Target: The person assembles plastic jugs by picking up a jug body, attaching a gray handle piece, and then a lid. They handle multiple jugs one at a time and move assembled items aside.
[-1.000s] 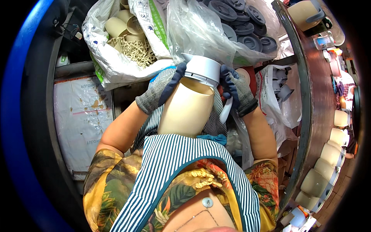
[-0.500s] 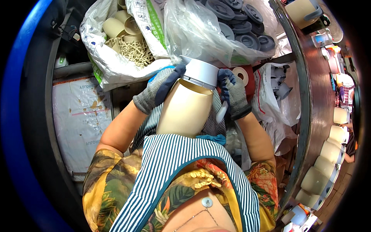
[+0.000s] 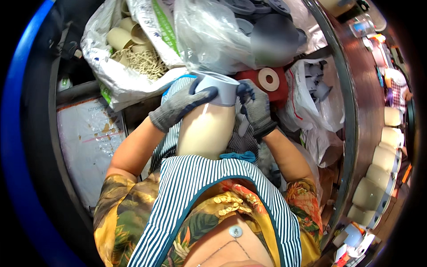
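A cream, round-bodied jug point(image 3: 207, 131) stands against my striped apron, its top pointing away from me. On its mouth sits a light grey spouted collar point(image 3: 218, 86), with no gap showing between the two. My left hand point(image 3: 189, 101), in a grey and dark blue glove, is closed around the collar's left side, thumb across its front. Gloved the same way, my right hand point(image 3: 257, 106) has its curled fingers pressed to the collar's right side. The fingertips behind the collar are hidden, as is the jug's base.
Ahead lie a white sack point(image 3: 129, 95) of cream cups and small pieces, and a clear bag point(image 3: 209, 40) of grey lids. A cream ring point(image 3: 268, 79) rests on something red beside a bag of grey parts point(image 3: 316, 82). Several jugs point(image 3: 371, 191) line the brown bench point(image 3: 356, 111) at right.
The collar, earlier tilted above the jug's mouth with a gap, now sits down on it. My left thumb has come across its front. The view has shifted slightly.
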